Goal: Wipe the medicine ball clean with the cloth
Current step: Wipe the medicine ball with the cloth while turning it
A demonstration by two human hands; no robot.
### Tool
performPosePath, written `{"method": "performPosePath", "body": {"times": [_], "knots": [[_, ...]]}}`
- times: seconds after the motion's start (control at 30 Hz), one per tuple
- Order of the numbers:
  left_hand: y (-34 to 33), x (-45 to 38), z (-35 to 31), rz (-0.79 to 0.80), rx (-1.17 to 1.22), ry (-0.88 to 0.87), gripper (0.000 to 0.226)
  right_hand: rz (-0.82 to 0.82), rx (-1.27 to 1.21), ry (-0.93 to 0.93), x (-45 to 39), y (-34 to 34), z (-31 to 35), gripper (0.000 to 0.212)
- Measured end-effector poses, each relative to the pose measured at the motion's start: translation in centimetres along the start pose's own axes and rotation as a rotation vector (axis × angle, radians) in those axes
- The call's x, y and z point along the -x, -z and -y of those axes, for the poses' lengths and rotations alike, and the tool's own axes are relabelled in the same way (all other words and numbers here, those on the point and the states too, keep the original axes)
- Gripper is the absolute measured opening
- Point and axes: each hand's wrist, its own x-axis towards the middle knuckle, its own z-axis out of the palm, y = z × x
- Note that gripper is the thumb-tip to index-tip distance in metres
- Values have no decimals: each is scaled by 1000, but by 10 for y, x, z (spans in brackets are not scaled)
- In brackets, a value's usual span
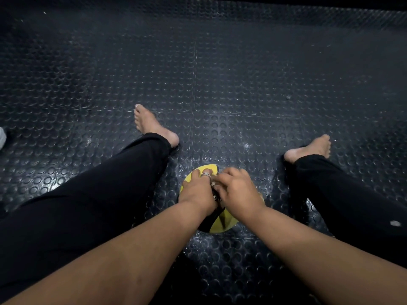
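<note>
A yellow and black medicine ball (222, 222) sits on the floor between my spread legs, mostly covered by both hands. My left hand (198, 190) rests on its left top, fingers spread over the yellow surface, a ring on one finger. My right hand (239, 190) lies on the ball's right top with fingers curled around a small bunched cloth (214, 183), of which only a pale, dark-patterned scrap shows between the two hands.
The floor (220, 84) is dark rubber matting with round studs, with a few wet-looking glints around the ball. My legs in black trousers stretch out left and right with bare feet (152, 126). A pale object (2, 137) shows at the left edge.
</note>
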Motion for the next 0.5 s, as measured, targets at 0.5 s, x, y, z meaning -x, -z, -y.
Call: {"method": "performPosePath", "body": {"times": [0.5], "knots": [[-6, 5, 1, 0, -45, -23, 89, -9, -59, -138, 13, 3, 3, 23]]}}
